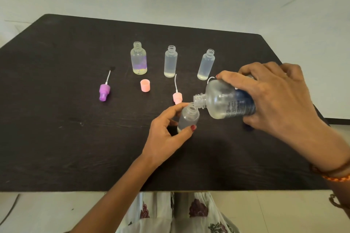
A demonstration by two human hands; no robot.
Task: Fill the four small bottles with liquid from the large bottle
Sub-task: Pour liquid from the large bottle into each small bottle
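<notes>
Pouring step: the right hand (272, 96) grips the tilted large bottle (227, 100), its mouth over the small bottle (188, 117) near centre, pinched upright by the left hand (166, 130). Next, judged: tilt further, steadily, keeping mouths aligned.

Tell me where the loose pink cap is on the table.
In the head view, the pink cap stands left of centre on the dark table, just in front of the purple-labelled small bottle, between the purple spray pump and pink spray pump.
</notes>
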